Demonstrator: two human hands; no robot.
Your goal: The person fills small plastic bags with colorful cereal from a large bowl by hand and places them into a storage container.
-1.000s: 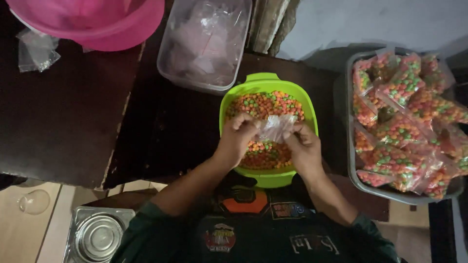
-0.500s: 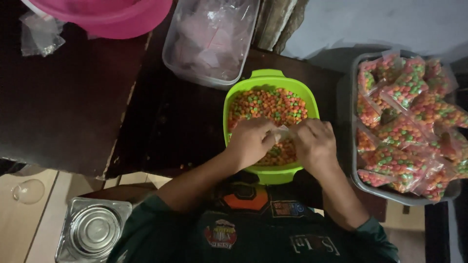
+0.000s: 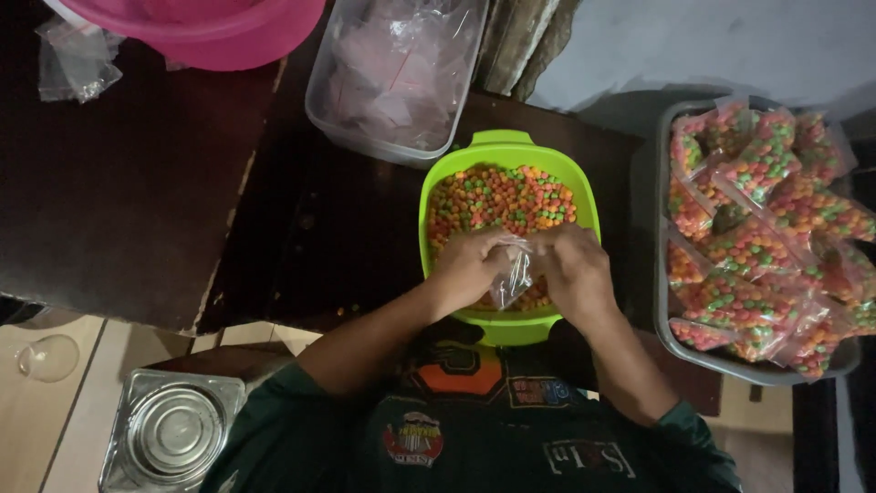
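Note:
A lime green tub point(image 3: 507, 146) full of small orange, green and pink candy balls sits on the dark table right in front of me. Over its near half, my left hand point(image 3: 465, 267) and my right hand point(image 3: 570, 269) pinch a small clear plastic bag point(image 3: 513, 274) between them. The bag hangs crumpled between my thumbs and looks nearly empty. Both hands hover just above the candies.
A grey tray point(image 3: 664, 319) on the right holds several filled candy bags. A clear container of empty plastic bags point(image 3: 397, 78) stands behind the tub, a pink basin point(image 3: 210, 27) at the far left. A glass jar lid point(image 3: 173, 436) lies low on the left.
My hands have dropped lower and closer together over the tub. The clear bag, earlier held up and spread open, now hangs crumpled between them.

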